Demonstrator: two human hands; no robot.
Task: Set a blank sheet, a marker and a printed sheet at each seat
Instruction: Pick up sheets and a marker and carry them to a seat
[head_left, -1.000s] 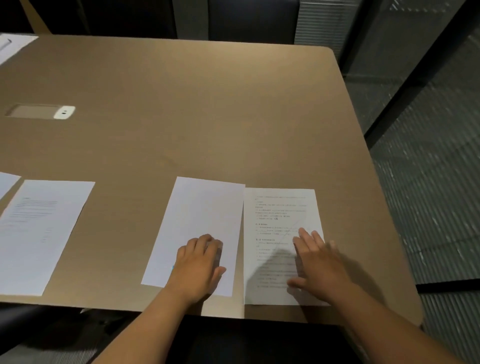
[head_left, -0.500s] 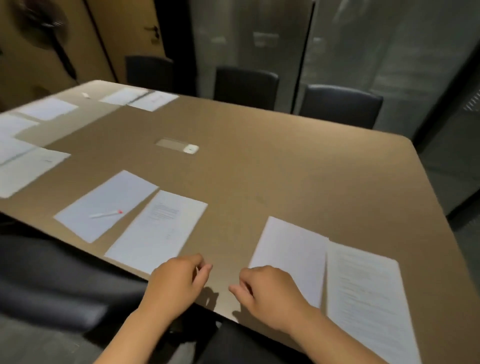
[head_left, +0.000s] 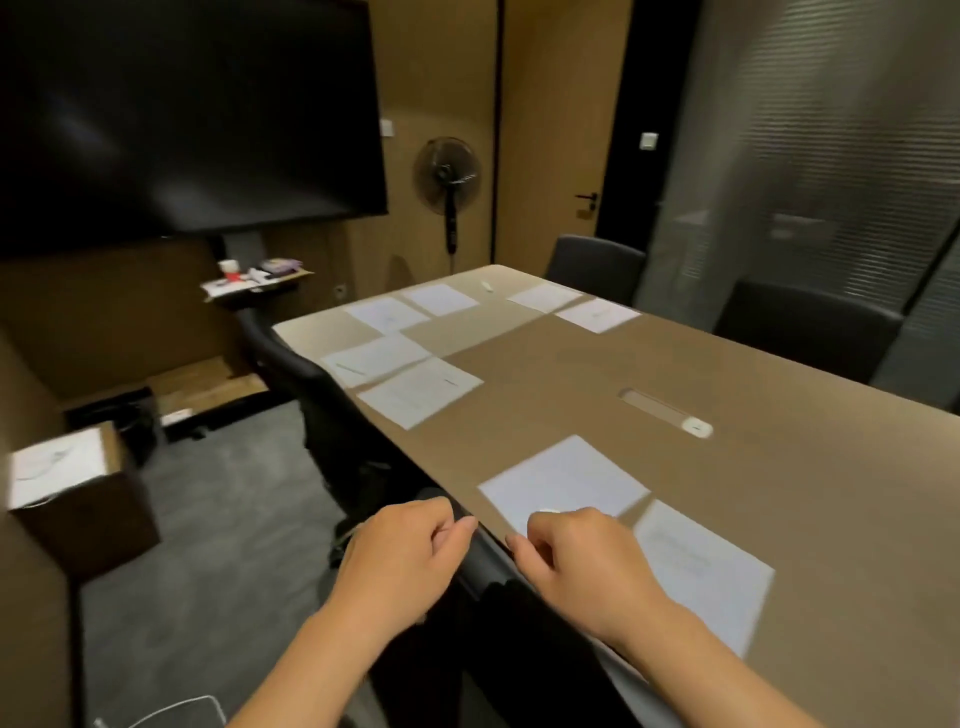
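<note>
Over the near edge of the surface (head_left: 597, 364), at about six o'clock, both hands hang with nothing in them. The left hand (head_left: 400, 558) sits off the edge above the floor, fingers loosely curled; the right hand (head_left: 582, 561) hovers over the corner of the nearest blank sheet (head_left: 563, 480), fingers likewise loosely curled, and I cannot tell whether it touches the paper. Something small and pale shows just above its knuckles, too blurred to name.

Just beside that blank sheet, toward four o'clock, lies a printed sheet (head_left: 701, 566), the two paired side by side along the edge, presumably so a person seated there has both in reach. Another pair (head_left: 405, 376) lies at about eleven o'clock, each sheet carrying a thin dark streak that may be a marker. More sheets (head_left: 415, 309) lie at the far end around twelve o'clock, with a small white object (head_left: 487, 286) beside them, and two more (head_left: 571, 306) at one o'clock before a dark chair (head_left: 595, 265).

Judging from this, most seats in view are laid, and the empty hands suggest more supplies must be fetched. A cable hatch (head_left: 667, 413) sits mid-surface; a fan (head_left: 447, 174) and a dark screen (head_left: 187, 114) stand beyond.
</note>
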